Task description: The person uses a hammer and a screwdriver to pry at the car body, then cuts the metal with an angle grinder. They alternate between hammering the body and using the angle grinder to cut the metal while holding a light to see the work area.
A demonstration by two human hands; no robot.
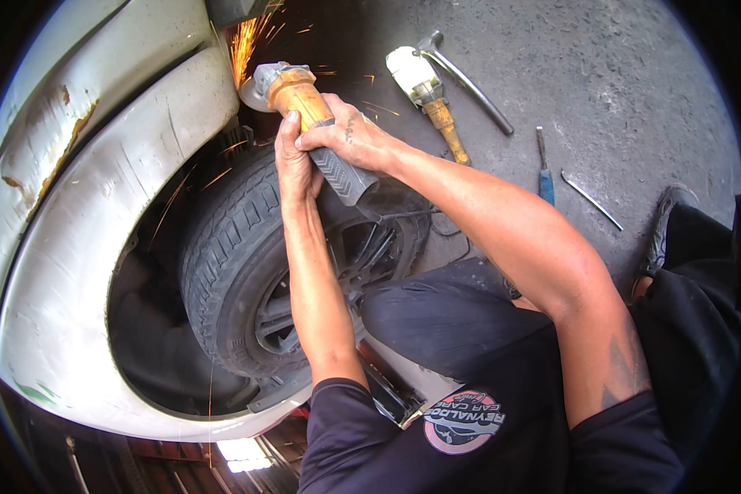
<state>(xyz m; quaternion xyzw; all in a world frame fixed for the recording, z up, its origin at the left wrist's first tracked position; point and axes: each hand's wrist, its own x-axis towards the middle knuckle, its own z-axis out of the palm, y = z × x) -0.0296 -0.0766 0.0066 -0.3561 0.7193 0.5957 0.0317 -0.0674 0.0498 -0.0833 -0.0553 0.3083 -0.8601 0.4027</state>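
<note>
In the upper middle of the frame, a yellow-and-black angle grinder (305,100) with a scuffed silver metal head points toward the upper left, the fingers of the left hand (295,160) and right hand (350,136) clamped around its body. Orange sparks (243,48) fly beside the pale disc (256,97), whose contact point is hard to make out. The hands hide part of the casing. A black treaded tyre (222,259), partly covered by the arms, sits inside the scratched white fender's (53,296) dark arch.
</note>
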